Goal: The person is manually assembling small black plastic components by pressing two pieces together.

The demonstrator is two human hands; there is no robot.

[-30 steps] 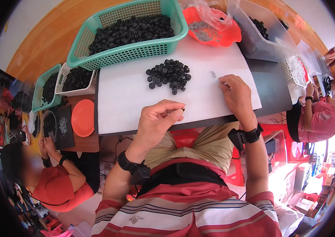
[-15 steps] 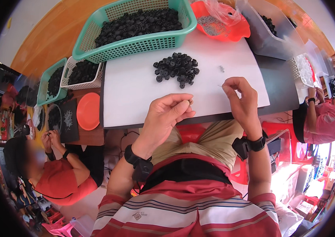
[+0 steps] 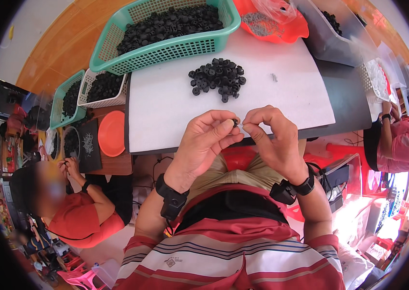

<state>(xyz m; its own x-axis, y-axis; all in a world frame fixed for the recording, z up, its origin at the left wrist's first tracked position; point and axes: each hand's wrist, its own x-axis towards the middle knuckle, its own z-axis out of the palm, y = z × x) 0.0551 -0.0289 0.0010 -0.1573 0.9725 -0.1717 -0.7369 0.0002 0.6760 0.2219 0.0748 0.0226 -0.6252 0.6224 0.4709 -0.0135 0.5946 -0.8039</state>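
On my feed the left hand pinches a rounded matte-black part over the white surface; the right hand clamps a slender metallic pin, roughly crosswise, pointing left at that part.

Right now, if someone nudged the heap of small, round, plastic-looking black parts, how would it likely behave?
The heap would probably spread apart, since its pieces lie loose on the flat, white, foam-like sheet. Some may roll, given their rounded sides. Each is likely light: the left hand pinches a similar small black part.
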